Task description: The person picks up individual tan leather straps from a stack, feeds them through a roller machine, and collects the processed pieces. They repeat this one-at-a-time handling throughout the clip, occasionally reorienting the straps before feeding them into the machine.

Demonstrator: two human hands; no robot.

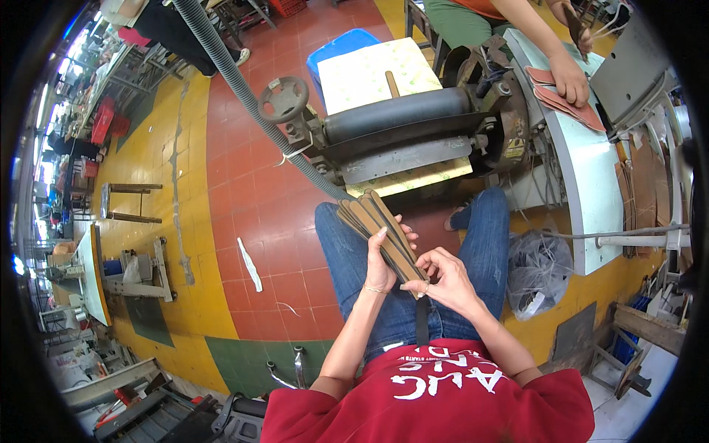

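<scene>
I sit with blue jeans on, holding a fanned stack of long tan and dark strips over my lap. My left hand wraps around the middle of the stack from the left. My right hand pinches the near ends of the strips with its fingertips. The far ends of the strips point toward a roller machine in front of my knees.
The machine has a black roller, a hand wheel and a grey ribbed hose. Another person's hand presses reddish shaped pieces on a white table at right. A grey plastic bag lies by my right leg.
</scene>
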